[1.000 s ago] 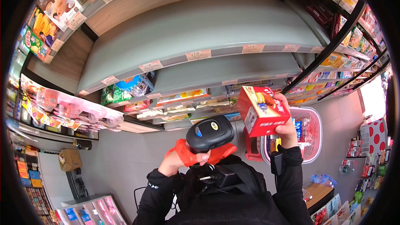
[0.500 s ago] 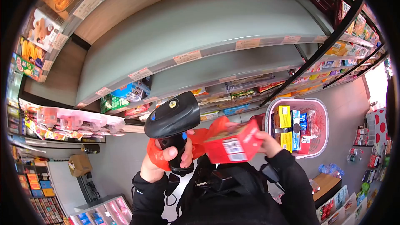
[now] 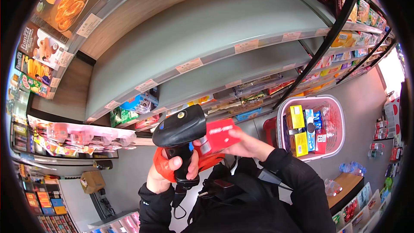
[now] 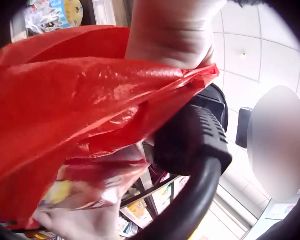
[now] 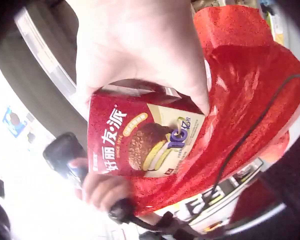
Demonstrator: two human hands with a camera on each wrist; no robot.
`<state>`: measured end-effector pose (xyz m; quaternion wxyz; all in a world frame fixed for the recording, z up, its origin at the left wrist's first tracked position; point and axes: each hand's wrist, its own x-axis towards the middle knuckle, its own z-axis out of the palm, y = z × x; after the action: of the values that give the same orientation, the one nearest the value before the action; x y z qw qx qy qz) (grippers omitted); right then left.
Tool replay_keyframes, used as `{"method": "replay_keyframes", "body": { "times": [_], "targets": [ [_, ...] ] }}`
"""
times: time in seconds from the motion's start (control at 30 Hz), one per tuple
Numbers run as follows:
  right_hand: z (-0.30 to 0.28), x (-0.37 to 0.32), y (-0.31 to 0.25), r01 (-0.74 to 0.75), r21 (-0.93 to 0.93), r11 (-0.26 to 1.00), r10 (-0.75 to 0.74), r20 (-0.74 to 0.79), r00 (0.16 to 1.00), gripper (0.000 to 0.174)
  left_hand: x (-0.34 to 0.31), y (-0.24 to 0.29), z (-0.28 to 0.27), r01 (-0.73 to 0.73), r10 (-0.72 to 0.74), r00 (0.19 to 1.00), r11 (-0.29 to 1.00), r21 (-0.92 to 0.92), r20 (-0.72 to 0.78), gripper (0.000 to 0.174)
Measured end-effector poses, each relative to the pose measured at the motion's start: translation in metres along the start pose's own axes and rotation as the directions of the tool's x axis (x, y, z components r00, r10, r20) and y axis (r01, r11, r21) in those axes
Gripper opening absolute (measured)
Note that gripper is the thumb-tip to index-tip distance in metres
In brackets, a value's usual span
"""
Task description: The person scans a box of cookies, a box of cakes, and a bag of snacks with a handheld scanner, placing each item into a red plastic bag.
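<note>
My left hand (image 3: 166,172) grips the handle of a black barcode scanner (image 3: 180,130) together with a red plastic bag (image 3: 206,160). In the left wrist view the red plastic bag (image 4: 65,110) fills the frame beside the scanner's handle (image 4: 190,145). My right hand (image 3: 246,144) holds a red snack box (image 3: 217,134) right next to the scanner's head. The right wrist view shows the red snack box (image 5: 140,142) with a chocolate pie picture, held under the palm (image 5: 140,45), and the scanner (image 5: 65,150) behind it.
Grey shelves (image 3: 207,30) with price tags rise in front, the upper ones bare, lower ones stocked with snacks. A pink shopping basket (image 3: 338,116) with several boxes stands on the floor to the right. Packaged goods hang on the left rack (image 3: 73,133).
My right hand has brought the red box down from in front of the basket to the scanner's head. The left hand has lifted the scanner and tipped it towards the box.
</note>
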<state>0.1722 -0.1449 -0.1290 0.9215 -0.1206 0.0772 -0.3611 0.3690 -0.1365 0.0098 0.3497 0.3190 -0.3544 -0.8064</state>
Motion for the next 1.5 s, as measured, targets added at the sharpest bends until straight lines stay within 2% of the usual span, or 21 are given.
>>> {"method": "replay_keyframes", "body": {
  "times": [0.07, 0.13, 0.17, 0.23, 0.33, 0.4, 0.47, 0.5, 0.6, 0.8, 0.87, 0.9, 0.93, 1.0, 1.07, 1.13, 1.2, 1.3, 1.4, 1.43, 1.5],
  "targets": [
    [0.01, 0.005, 0.007, -0.031, -0.295, 0.955, 0.02, -0.04, 0.999, 0.064, 0.0, 0.0, -0.002, -0.005, 0.005, 1.0, 1.0, -0.015, 0.002, 0.057],
    [-0.012, 0.02, 0.019, -0.143, -0.788, 0.599, 0.018, -0.165, 0.986, 0.076, -0.002, 0.003, -0.007, 0.008, -0.003, 0.995, 0.999, -0.051, 0.098, 0.057],
    [-0.019, 0.024, 0.025, -0.14, -0.789, 0.598, 0.019, -0.161, 0.987, 0.076, -0.003, 0.002, -0.009, 0.005, -0.001, 0.995, 0.999, -0.048, 0.097, 0.057],
    [-0.016, 0.029, 0.031, 0.003, -0.991, 0.137, -0.149, -0.018, 0.989, 0.086, -0.005, 0.0, -0.011, 0.01, -0.01, 1.0, 1.0, -0.011, 0.022, 0.055],
    [0.001, 0.029, 0.034, 0.179, -0.983, -0.046, -0.116, 0.183, 0.976, 0.086, -0.009, -0.003, -0.016, 0.013, -0.013, 1.0, 1.0, 0.001, 0.004, 0.054],
    [0.004, 0.039, 0.041, 0.178, -0.984, -0.003, -0.07, 0.177, 0.982, 0.084, -0.013, -0.002, -0.017, 0.002, -0.002, 1.0, 1.0, 0.008, -0.027, 0.054],
    [-0.004, 0.052, 0.057, -0.171, -0.919, -0.355, -0.001, -0.182, 0.983, 0.084, -0.017, -0.001, -0.019, -0.017, 0.018, 0.998, 1.0, 0.017, -0.055, 0.054],
    [0.005, 0.055, 0.06, -0.179, -0.835, -0.521, -0.009, -0.204, 0.979, 0.084, -0.018, -0.002, -0.02, -0.011, 0.011, 0.999, 1.0, 0.0, -0.049, 0.055],
    [-0.001, 0.077, 0.081, -0.164, -0.612, -0.774, 0.033, -0.297, 0.954, 0.085, -0.024, -0.003, -0.027, -0.018, 0.016, 0.998, 1.0, -0.025, -0.065, 0.057],
    [-0.02, 0.088, 0.083, 0.014, -0.674, -0.738, 0.181, -0.178, 0.967, 0.05, -0.052, 0.004, -0.051, -0.088, 0.075, 0.987, 0.992, -0.09, -0.14, 0.053],
    [-0.03, 0.095, 0.075, 0.161, -0.762, -0.628, 0.367, -0.107, 0.924, 0.038, -0.064, 0.0, -0.064, -0.143, 0.127, 0.978, 0.986, -0.084, -0.166, 0.051],
    [-0.006, 0.098, 0.058, 0.141, -0.869, -0.474, 0.423, -0.084, 0.902, 0.031, -0.07, -0.002, -0.073, -0.156, 0.142, 0.979, 0.984, -0.089, -0.148, 0.049],
    [0.001, 0.103, 0.047, 0.172, -0.934, -0.312, 0.365, 0.049, 0.93, 0.031, -0.075, -0.004, -0.082, -0.172, 0.159, 0.979, 0.981, -0.093, -0.129, 0.048],
    [0.035, 0.115, 0.015, 0.003, -0.968, -0.252, 0.184, -0.045, 0.982, 0.032, -0.084, -0.008, -0.095, -0.192, 0.184, 0.974, 0.98, -0.048, -0.134, 0.048],
    [0.052, 0.137, 0.007, -0.015, -0.996, -0.093, -0.283, 0.012, 0.959, 0.042, -0.089, -0.018, -0.109, -0.174, 0.16, 0.965, 0.984, -0.049, -0.206, 0.046],
    [0.063, 0.171, 0.001, 0.068, -0.968, -0.243, -0.462, 0.177, 0.869, 0.056, -0.091, -0.028, -0.129, -0.145, 0.13, 0.973, 0.987, -0.07, -0.19, 0.045],
    [0.061, 0.208, 0.006, 0.095, -0.95, -0.297, -0.494, 0.238, 0.836, 0.065, -0.092, -0.035, -0.145, -0.137, 0.115, 0.969, 0.986, -0.09, -0.219, 0.045],
    [0.057, 0.258, 0.024, 0.202, -0.957, -0.211, -0.667, 0.291, 0.685, 0.075, -0.096, -0.03, -0.158, -0.109, 0.083, 0.958, 0.991, -0.08, -0.276, 0.045],
    [0.05, 0.281, 0.034, 0.197, -0.966, -0.167, -0.754, 0.254, 0.606, 0.075, -0.101, -0.021, -0.167, -0.096, 0.064, 0.947, 0.992, -0.087, -0.314, 0.043],
    [0.054, 0.281, 0.037, 0.161, -0.956, -0.244, -0.791, 0.292, 0.537, 0.069, -0.103, -0.018, -0.168, -0.099, 0.065, 0.944, 0.991, -0.091, -0.325, 0.043],
    [0.052, 0.286, 0.033, 0.158, -0.965, -0.209, -0.774, 0.262, 0.577, 0.064, -0.106, -0.014, -0.175, -0.104, 0.067, 0.94, 0.99, -0.093, -0.336, 0.042]
  ]
}}
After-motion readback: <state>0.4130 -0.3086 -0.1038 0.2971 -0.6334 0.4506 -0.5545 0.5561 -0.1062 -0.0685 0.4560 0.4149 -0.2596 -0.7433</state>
